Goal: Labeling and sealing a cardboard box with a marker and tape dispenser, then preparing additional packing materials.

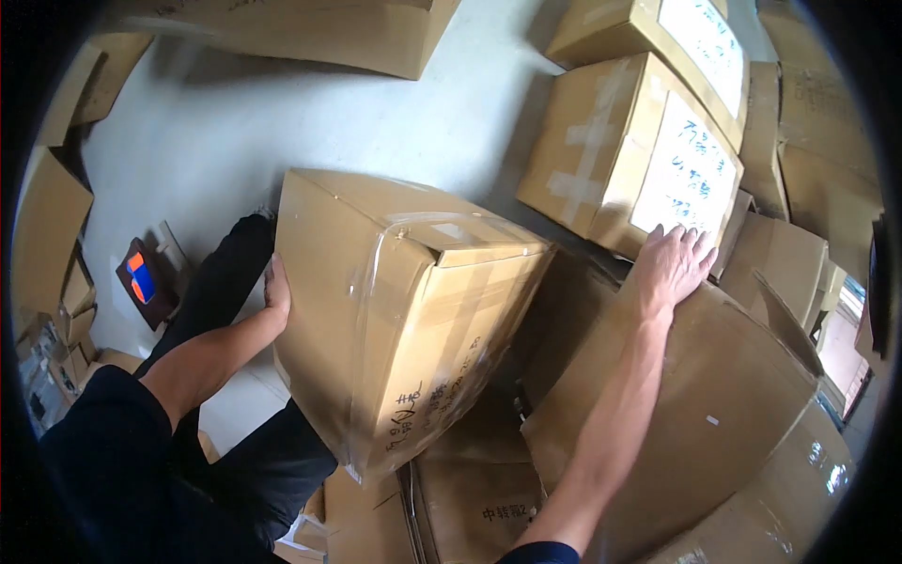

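Observation:
A large taped cardboard box (413, 310) sits tilted in front of me, resting on other boxes. My left hand (276, 287) presses flat against its left side, fingers together. My right hand (672, 263) lies open, palm down, on the far top edge of a big brown box (714, 404) to the right, its fingertips touching the white paper label of another box (629, 155) behind it. My legs in dark trousers show below the tilted box.
More cardboard boxes ring the space: one at the top (310, 33), stacked ones at the upper right (686, 42), flat ones on the left (52, 226). A dark device with an orange and blue patch (141, 280) lies on the pale floor (282, 122) to the left.

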Motion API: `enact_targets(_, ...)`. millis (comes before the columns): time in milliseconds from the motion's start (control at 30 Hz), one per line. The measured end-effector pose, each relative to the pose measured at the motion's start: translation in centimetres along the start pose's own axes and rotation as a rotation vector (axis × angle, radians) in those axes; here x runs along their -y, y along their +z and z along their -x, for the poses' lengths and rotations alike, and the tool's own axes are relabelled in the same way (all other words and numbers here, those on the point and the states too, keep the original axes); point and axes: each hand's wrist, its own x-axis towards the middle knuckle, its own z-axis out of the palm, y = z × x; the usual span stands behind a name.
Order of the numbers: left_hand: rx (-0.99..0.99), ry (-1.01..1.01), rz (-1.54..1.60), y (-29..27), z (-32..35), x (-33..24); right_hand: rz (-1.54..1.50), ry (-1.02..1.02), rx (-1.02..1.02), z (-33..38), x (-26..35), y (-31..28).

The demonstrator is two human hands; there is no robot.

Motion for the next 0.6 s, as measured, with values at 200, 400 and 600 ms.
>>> enact_targets(200,-0.070,-0.054,0.015,1.3,1.5,-2.9,0.282,-0.125,0.667,4.5,-4.2,2.4)
enact_targets(400,-0.075,-0.035,0.141,2.1,2.0,-3.2,0.351,-0.112,0.713,10.4,-5.5,2.2)
enact_targets(600,-0.134,0.018,-0.005,2.6,1.9,-2.3,0.074,-0.126,0.262,14.4,-6.4,2.1)
